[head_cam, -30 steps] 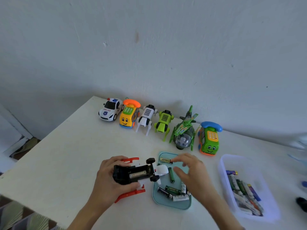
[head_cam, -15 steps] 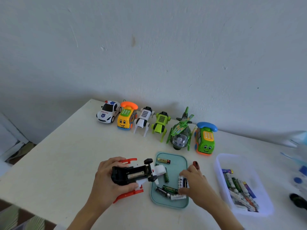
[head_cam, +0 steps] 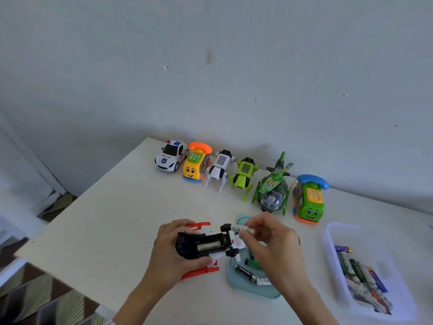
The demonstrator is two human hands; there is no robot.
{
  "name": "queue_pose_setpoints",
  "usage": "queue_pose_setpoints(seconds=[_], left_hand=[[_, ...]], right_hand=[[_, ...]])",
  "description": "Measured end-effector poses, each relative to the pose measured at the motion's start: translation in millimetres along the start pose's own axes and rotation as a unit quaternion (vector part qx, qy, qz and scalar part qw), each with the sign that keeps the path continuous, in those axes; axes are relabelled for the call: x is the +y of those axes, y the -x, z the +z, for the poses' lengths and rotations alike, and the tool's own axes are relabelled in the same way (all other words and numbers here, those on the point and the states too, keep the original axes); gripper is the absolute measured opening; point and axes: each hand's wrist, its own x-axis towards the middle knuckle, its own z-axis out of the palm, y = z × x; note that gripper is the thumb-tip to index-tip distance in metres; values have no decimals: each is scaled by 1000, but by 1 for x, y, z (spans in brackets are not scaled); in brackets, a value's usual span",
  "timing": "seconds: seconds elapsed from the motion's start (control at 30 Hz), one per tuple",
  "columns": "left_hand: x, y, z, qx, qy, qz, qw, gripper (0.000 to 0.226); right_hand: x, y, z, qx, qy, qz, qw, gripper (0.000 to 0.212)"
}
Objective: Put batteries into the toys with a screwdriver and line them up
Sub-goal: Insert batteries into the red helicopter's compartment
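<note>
Head view shows the right hand [head_cam: 269, 240] pinching 1 white battery [head_cam: 242, 229], long axis left-right, just right of and above the upturned toy car [head_cam: 206, 246] gripped by the left hand [head_cam: 171, 252] over the worktop [head_cam: 117, 219], its open bay already holding 1 cell.

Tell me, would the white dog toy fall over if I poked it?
Probably yes. The white robot dog stands on four thin legs, so a sideways poke could tip it. It looks like hollow plastic, so likely light and stiff. Neighbouring toys stand close, so it might bump them.
</note>
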Motion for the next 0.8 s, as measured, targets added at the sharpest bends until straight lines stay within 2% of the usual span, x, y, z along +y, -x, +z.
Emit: queue_pose_setpoints(seconds=[0.1,0.2,0.43,0.57,0.8], left_hand=[[-1,0,1,3,-11,0,1000,58],[-2,-1,2,4,-11,-1,1000,57],[-4,-2,1,2,-17,-15,1000,62],[-5,-4,1,-5,-12,-22,1000,63],[-6,-9,-1,-19,-9,-33,999,60]], right_hand=[[-1,-1,23,-52,70,-126,988,18],[12,-7,39,-115,180,-212,954,12],[12,-22,47,-126,300,-275,905,18],[18,-31,52,-135,303,-308,892,22],[24,-34,58,-132,293,-270,907,19]])
